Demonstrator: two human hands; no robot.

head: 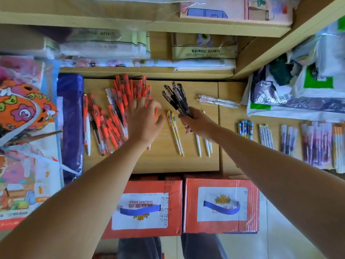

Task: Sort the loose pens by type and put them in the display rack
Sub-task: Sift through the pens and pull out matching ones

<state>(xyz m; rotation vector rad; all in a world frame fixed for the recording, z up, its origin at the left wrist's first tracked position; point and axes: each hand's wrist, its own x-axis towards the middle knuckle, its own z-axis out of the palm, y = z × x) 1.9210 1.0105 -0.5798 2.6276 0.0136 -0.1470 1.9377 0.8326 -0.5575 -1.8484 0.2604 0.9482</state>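
Starting left, my left hand (144, 120) lies palm-down with fingers spread on the heap of red pens (115, 113) on the wooden top (168, 163), and I cannot tell whether it has hold of one. Between my hands lie two yellow patterned pens (175, 133); my right hand (197, 122) is closed round a bunch of black pens (177, 98) fanning away from it, with three white pens (198, 146) under its wrist. Nearer me than both hands sit two red cartons (149, 186), the left one's label reading YANJING BEER upside down.
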